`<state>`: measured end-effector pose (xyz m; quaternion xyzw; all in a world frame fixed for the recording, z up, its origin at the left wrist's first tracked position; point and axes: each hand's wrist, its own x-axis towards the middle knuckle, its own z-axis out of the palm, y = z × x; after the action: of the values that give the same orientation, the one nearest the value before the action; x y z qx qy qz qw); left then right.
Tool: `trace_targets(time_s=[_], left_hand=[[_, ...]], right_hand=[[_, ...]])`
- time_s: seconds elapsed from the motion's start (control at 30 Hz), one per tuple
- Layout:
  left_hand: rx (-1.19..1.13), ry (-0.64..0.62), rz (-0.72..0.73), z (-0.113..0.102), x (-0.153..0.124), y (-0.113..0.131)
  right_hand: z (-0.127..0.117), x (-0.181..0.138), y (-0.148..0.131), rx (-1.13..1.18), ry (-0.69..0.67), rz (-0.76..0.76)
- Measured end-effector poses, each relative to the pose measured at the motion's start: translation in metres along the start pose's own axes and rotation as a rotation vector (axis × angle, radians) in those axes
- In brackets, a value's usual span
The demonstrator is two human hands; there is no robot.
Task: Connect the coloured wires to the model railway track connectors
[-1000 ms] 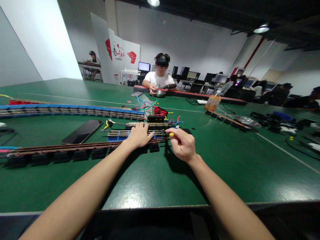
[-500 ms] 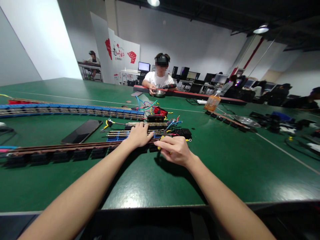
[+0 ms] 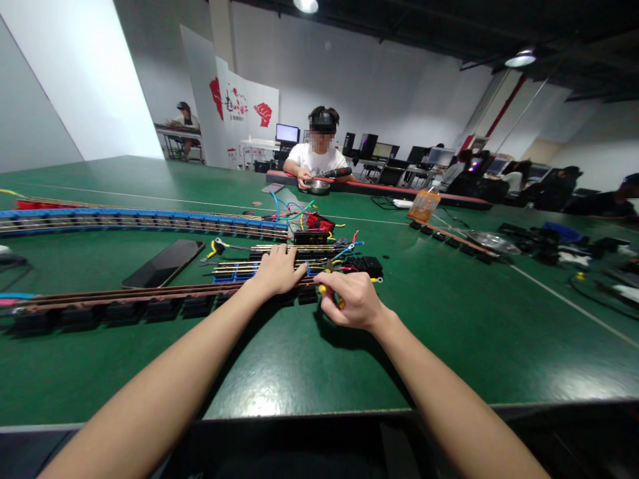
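At the far left a long blue track (image 3: 140, 219) curves across the green bench (image 3: 449, 332). Nearer lies a brown rail strip (image 3: 124, 294), with a dark phone (image 3: 164, 263) flat between the two. Just right of the phone are yellow-handled pliers (image 3: 215, 249).

The left hand (image 3: 277, 269) lies palm down on a short track section (image 3: 237, 269) at mid-bench. Its fingers (image 3: 294, 259) are spread and flat, pressing and gripping nothing.

Just beside it, the right hand (image 3: 352, 299) is clenched around a yellow tool (image 3: 323, 288). Only bits of the yellow show between the fingers, and the tip at the end of the track section is hidden.

Behind the hands sits a tangle of coloured wires (image 3: 299, 211). A black block (image 3: 367, 265) sits right of the track section.

A person (image 3: 319, 156) sits across the bench. Further right stand an orange bottle (image 3: 424, 203) and a metal dish (image 3: 492, 243).
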<state>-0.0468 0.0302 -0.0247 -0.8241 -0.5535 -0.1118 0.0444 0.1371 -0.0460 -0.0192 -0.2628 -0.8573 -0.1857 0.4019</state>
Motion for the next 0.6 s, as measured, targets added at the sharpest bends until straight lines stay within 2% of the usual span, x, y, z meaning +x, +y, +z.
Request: trace_targets(time_s=[0.07,0.17,0.27,0.37,0.6], left_hand=[[0.003,0.0,-0.003,0.0,0.0,0.0],[0.002,0.006,-0.002,0.0,0.0,0.0],[0.001,0.006,0.0,0.001,0.001,0.0],[0.004,0.001,-0.001,0.0,0.0,0.0],[0.001,-0.017,-0.009,-0.002,0.0,0.0]], right_hand=[[0.0,0.0,0.0,0.069,0.055,0.119],[0.0,-0.001,0.003,0.204,0.177,0.455],[0.0,-0.002,0.009,0.42,0.365,0.75],[0.0,0.001,0.015,0.577,0.479,0.841],[-0.004,0.009,0.022,0.672,0.63,1.005]])
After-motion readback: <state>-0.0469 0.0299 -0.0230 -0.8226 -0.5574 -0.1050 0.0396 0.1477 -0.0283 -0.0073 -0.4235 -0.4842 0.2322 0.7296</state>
